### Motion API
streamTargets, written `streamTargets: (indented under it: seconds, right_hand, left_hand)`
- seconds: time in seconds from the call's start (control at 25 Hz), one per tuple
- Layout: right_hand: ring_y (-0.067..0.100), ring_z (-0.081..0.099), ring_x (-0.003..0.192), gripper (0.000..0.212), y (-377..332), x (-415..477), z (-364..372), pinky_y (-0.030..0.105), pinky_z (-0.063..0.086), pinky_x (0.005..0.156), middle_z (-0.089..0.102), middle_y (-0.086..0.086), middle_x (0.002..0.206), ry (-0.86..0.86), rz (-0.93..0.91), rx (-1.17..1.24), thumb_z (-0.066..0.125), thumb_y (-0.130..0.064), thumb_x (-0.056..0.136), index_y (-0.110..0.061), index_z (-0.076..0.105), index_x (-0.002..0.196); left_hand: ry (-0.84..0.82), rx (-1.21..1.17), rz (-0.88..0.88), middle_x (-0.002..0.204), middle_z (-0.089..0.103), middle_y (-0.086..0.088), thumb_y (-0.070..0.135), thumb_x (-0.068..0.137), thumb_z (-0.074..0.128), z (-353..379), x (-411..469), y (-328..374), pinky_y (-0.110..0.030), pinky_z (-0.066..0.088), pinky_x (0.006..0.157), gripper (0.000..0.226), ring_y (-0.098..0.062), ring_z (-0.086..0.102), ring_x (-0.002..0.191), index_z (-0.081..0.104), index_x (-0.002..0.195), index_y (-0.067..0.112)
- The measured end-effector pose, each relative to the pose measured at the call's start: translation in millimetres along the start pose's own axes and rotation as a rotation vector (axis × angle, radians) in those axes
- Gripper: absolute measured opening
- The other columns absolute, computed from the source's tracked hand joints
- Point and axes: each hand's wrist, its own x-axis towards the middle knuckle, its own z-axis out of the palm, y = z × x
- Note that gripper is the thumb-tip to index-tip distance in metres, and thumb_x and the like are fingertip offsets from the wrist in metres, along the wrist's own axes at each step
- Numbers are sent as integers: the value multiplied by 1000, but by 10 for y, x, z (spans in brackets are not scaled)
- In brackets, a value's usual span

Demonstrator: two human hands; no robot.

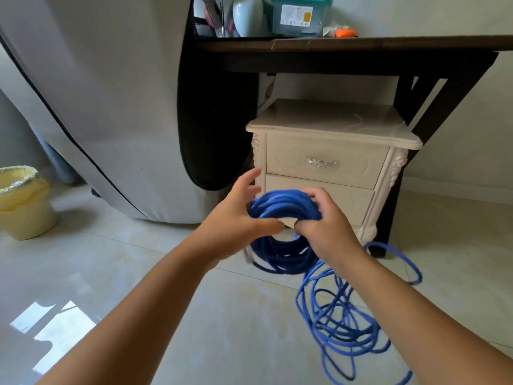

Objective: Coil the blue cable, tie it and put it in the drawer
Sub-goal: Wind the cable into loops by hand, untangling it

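Most of the cable (277, 201) is wound into a thick coil, held upright in the air just in front of the nightstand's (333, 120) lower drawer (352, 198). The rest lies in loose, crossing loops on the floor (180, 273) to the right. The right hand (327, 223) has a closed grip, fingers curled over the coil's top edge. The left hand (236, 218) hooks its thumb across the coil's near side, its fingers splayed behind. A pale strip (288, 222) shows between the thumbs; whether it is a tie I cannot tell.

Risks, as I judge them: the crossing loops may knot or snag as they are drawn in. One loop lies near the nightstand's foot and could catch there. The stiff coil may spring apart if either grip slackens for tying. Both drawers are closed, so one hand must let go to open one.
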Motion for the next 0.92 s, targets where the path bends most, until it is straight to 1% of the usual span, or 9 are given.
streamTargets:
  seconds: [0.08,0.2,0.28,0.4,0.48,0.56,0.64,0.76,0.92]
  right_hand:
    - [19,60,82,43,-28,-50,38,35,49,69,61,-6,91,-83,-110,-272,59,-1,76,-36,50,100]
    - [18,54,94,45,-30,-121,133,33,46,75,58,-5,107,-50,-312,-554,59,-5,79,-26,46,116]
    - [15,55,93,52,-47,-142,111,27,44,72,56,-5,109,4,-383,-504,64,-8,80,-26,40,121]
    - [1,57,98,81,-24,-106,-72,19,50,77,45,-17,122,-104,-238,-317,77,-21,72,-42,24,130]
    - [0,58,108,98,57,-63,-203,27,52,92,38,-22,132,-230,-84,-278,85,-38,62,-54,18,132]
    - [3,56,119,107,163,-42,-258,36,47,104,46,-22,136,-271,-30,-213,87,-53,51,-54,20,135]
    - [2,57,119,108,220,-33,-229,36,44,106,58,-20,127,-276,1,-128,87,-57,49,-53,23,136]
    - [1,58,116,100,180,-74,-125,31,44,102,60,-19,124,-287,32,6,88,-52,57,-47,28,137]
    - [32,64,110,73,171,-27,-61,50,49,100,66,10,106,-131,115,348,88,-29,58,-23,53,121]
  left_hand:
    - [-60,405,161,150,37,9,10,75,78,48,-3,4,-23,54,92,105,-9,47,126,16,153,42]
    - [35,631,316,138,53,5,13,78,75,191,36,-87,-32,51,99,94,-14,55,118,25,153,38]
    - [164,571,383,123,61,5,11,78,74,229,77,-141,-31,53,91,72,-13,59,106,46,142,29]
    - [267,432,386,99,64,7,5,78,76,223,93,-143,-16,51,73,41,-10,61,86,61,113,19]
    - [313,289,331,90,65,7,2,79,76,186,98,-126,-18,54,68,34,-9,64,80,60,104,19]
    - [360,97,264,83,68,4,1,79,76,154,108,-108,-30,60,69,31,-11,67,77,61,97,22]
    - [407,-109,180,83,70,0,0,78,77,161,116,-86,-42,61,73,32,-21,69,78,63,94,24]
    - [438,-360,69,84,70,-11,-5,78,73,206,123,-41,-44,57,75,30,-23,65,72,65,96,18]
    - [237,-491,-40,85,65,-10,-3,79,70,232,122,-41,-39,53,74,31,-18,66,70,64,107,11]
